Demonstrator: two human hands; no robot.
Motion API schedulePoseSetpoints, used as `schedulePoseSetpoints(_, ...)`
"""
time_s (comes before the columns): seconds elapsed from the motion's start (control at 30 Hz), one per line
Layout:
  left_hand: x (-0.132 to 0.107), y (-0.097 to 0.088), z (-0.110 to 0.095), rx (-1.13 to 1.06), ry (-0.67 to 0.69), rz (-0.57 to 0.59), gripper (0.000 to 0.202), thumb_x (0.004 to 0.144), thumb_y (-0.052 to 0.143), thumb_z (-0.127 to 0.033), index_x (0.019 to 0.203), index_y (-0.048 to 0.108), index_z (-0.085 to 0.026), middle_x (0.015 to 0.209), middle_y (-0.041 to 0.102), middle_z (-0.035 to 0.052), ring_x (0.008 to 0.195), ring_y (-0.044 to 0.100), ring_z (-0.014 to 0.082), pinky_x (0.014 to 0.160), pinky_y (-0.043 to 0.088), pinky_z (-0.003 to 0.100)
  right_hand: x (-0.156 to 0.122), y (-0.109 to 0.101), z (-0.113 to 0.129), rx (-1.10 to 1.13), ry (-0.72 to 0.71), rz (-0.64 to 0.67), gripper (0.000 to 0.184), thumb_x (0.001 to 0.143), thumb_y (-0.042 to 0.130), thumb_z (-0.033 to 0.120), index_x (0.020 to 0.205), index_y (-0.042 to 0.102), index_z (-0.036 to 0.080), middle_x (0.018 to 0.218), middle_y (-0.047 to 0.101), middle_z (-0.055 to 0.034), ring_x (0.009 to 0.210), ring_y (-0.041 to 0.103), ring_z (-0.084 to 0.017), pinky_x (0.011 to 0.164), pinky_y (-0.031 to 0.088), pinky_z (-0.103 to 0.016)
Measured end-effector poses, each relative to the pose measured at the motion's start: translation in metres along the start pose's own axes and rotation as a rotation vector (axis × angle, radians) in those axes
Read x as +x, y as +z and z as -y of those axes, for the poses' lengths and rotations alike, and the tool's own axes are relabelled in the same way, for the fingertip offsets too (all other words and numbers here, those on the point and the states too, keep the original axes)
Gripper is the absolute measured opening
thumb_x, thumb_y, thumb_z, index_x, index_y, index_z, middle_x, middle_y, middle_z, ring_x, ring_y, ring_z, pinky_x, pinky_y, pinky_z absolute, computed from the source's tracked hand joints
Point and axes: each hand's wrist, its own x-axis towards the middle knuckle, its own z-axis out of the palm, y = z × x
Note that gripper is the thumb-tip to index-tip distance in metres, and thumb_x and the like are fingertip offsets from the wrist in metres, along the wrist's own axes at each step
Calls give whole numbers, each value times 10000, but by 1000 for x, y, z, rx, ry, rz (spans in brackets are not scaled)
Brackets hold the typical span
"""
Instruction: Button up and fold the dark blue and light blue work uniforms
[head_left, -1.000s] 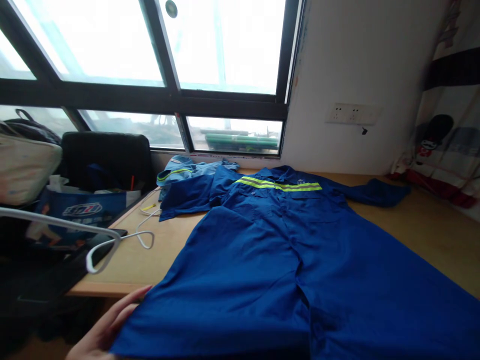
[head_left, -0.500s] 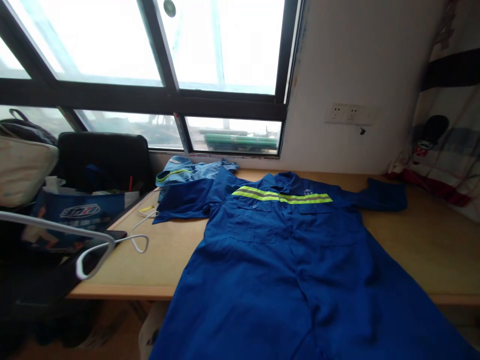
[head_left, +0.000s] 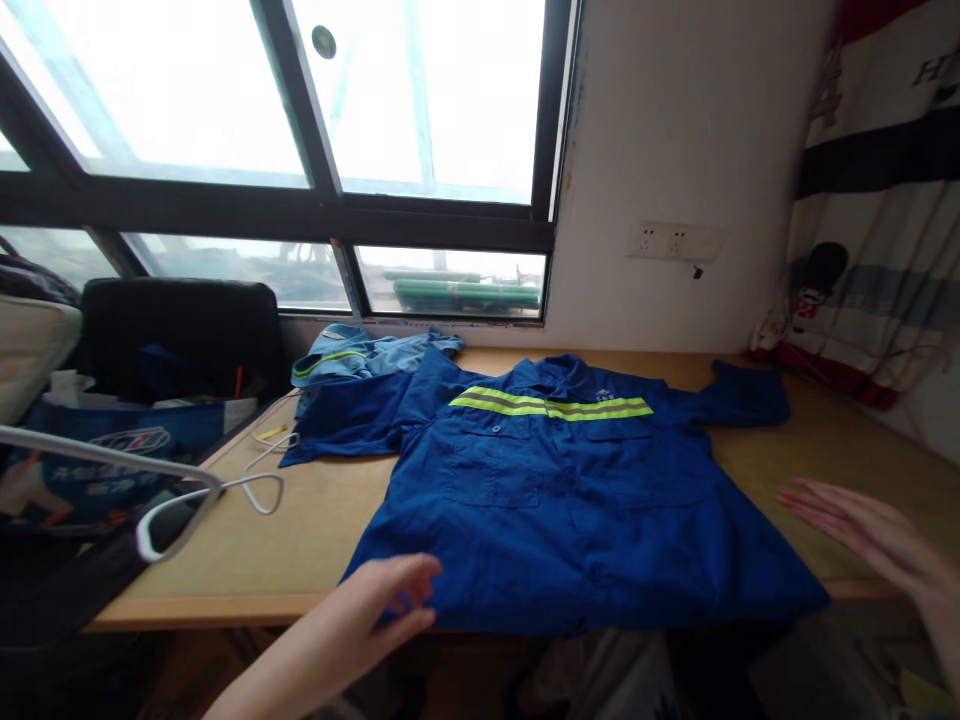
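Observation:
A blue work jacket [head_left: 592, 520] with a yellow-green reflective band across the chest lies front up on the table, its sleeves spread to both sides. Over its lower left edge hangs my left hand [head_left: 390, 605], fingers loosely curved and thumb apart from them, with nothing held. My right hand [head_left: 855, 520] is off to the right of the jacket, apart from it, with its fingers stretched out. Behind the left sleeve lies a crumpled light blue garment [head_left: 367, 352] with a yellow-green stripe.
The wooden table [head_left: 247, 560] stands under a window. A white cable [head_left: 262, 490] loops over its left end, beside a black chair [head_left: 180, 320] and a blue bag [head_left: 127, 455]. A wall socket [head_left: 675, 240] and a patterned curtain [head_left: 862, 230] are on the right.
The jacket's lower part has come down from a raised, stretched position near me to lie at the table's front edge. Both hands have come into view, and the camera view has shifted slightly right.

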Motion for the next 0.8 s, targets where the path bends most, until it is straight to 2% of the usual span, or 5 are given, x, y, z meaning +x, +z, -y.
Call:
schedulePoseSetpoints(0.17,153,13,-17,265,324,-179,390,754,518,-395,1081,561,-186,1195,529,97,1107,467,231,958,337,354,129,25,-10,542,478,-156,338,844,366,311,723,568,69,963,547,-226,798,614,-185,673,473,-290)
schedulePoseSetpoints(0.33,261,29,25,617,82,-418,511,812,414,-438,1222,447,-135,1357,343,150,1254,269,307,982,244,495,194,52,-36,850,408,-294,160,796,373,141,858,520,155,895,563,-79,730,590,-133,629,527,-280)
schedulePoseSetpoints(0.47,284,30,56,739,-76,-466,621,807,322,-550,1298,372,-174,1390,290,136,1234,297,320,973,241,477,223,46,-47,1002,327,-354,105,770,405,112,813,488,159,792,534,-33,630,559,-99,563,524,-222)
schedulePoseSetpoints(0.63,289,30,63,800,-105,-488,654,788,302,-587,1307,364,-195,1367,334,132,1225,315,305,970,245,434,243,26,-49,1114,155,-414,56,746,447,148,777,489,170,707,501,20,500,479,-43,479,474,-143)
schedulePoseSetpoints(0.8,291,30,61,808,-103,-506,663,785,298,-594,1305,367,-189,1342,369,137,1218,327,293,967,249,415,253,34,-50,856,179,-330,242,694,434,37,825,579,178,724,557,-11,529,527,-93,488,486,-227)
